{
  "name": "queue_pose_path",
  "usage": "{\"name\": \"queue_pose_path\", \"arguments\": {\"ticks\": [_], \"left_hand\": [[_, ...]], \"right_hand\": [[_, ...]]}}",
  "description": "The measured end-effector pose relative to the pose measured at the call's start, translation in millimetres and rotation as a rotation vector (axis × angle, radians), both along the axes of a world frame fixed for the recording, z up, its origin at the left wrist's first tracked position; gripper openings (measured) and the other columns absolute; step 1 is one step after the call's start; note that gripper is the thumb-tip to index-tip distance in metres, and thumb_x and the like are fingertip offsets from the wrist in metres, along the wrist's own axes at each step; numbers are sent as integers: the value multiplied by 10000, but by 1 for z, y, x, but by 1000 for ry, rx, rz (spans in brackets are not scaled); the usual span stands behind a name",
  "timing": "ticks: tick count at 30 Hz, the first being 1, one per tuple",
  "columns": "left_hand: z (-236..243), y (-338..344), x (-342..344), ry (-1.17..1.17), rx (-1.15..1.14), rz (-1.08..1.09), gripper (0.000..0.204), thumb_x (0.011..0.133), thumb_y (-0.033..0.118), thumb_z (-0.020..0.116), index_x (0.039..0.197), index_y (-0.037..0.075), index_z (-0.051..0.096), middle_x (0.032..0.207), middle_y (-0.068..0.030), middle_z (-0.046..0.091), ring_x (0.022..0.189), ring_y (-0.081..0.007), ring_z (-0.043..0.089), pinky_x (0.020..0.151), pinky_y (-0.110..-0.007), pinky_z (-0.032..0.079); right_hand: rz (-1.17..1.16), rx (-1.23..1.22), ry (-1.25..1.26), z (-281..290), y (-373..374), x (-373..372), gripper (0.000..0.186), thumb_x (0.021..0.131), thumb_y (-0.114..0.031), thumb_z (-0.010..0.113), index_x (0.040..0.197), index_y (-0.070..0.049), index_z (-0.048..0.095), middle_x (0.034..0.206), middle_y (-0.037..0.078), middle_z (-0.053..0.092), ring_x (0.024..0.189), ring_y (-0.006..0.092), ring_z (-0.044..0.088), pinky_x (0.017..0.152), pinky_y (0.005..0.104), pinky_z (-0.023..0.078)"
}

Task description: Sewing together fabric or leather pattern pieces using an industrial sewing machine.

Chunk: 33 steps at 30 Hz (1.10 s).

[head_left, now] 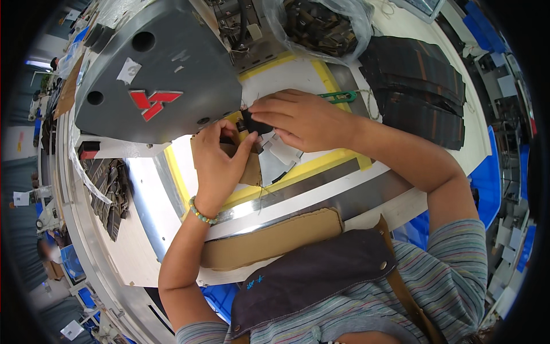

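Observation:
Both my hands meet at the work area beside the grey sewing machine head. My left hand is curled, its thumb and fingers on a stiff tan piece that shows beside and under the thumb. Between that thumb and index finger sits a small dark opening; its details are too small to tell. From the right, my right hand pinches a small black fabric piece close to the left fingertips. Light grey scraps lie just below the right fingers, and loose threads hang near the tan piece.
Green thread snips lie beyond my right wrist. Dark striped fabric is stacked at the right, with a plastic bag of fabric pieces behind. Striped pieces hang at the left. A long tan pad lines the near edge.

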<state>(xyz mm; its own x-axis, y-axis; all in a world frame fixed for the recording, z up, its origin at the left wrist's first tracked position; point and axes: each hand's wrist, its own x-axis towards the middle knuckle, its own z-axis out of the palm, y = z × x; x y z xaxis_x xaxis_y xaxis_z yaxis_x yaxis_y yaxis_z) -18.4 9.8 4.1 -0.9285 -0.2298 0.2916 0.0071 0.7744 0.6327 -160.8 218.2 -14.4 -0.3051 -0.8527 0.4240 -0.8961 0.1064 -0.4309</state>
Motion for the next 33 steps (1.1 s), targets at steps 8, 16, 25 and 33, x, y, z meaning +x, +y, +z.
{"name": "queue_pose_path", "arguments": {"ticks": [8, 16, 25, 33], "left_hand": [[-10, -9, -6, 12, -63, 48, 158, 987, 136, 731, 933, -7, 691, 816, -148, 686, 793, -341, 637, 804, -450, 491], [-2, 3, -13, -79, -41, 65, 212, 1031, 132, 734, 908, -17, 648, 842, -139, 634, 776, -291, 607, 735, -397, 483], [-14, -10, -16, 88, -6, -38, 243, 1012, 133, 749, 829, -5, 669, 686, -136, 600, 610, -299, 525, 619, -414, 405], [-18, -19, -15, -168, 359, 98, 235, 1062, 168, 729, 941, -25, 673, 843, -63, 677, 789, -187, 583, 798, -303, 472]], "right_hand": [[154, 72, 276, -10, -4, -7, 466, 908, -120, 711, 1373, -107, 744, 1482, 5, 698, 1412, 208, 597, 1212, 423, 437], [158, 58, 278, -10, -3, -6, 391, 948, -163, 694, 1328, -97, 758, 1476, 30, 700, 1402, 227, 601, 1219, 428, 424], [145, 94, 287, -10, -2, -5, 389, 953, -184, 708, 1334, -119, 759, 1509, 24, 687, 1422, 215, 593, 1205, 418, 429], [152, 70, 356, -9, -5, -3, 384, 965, -212, 706, 1335, -118, 750, 1493, 19, 691, 1416, 209, 595, 1202, 414, 435]]}}
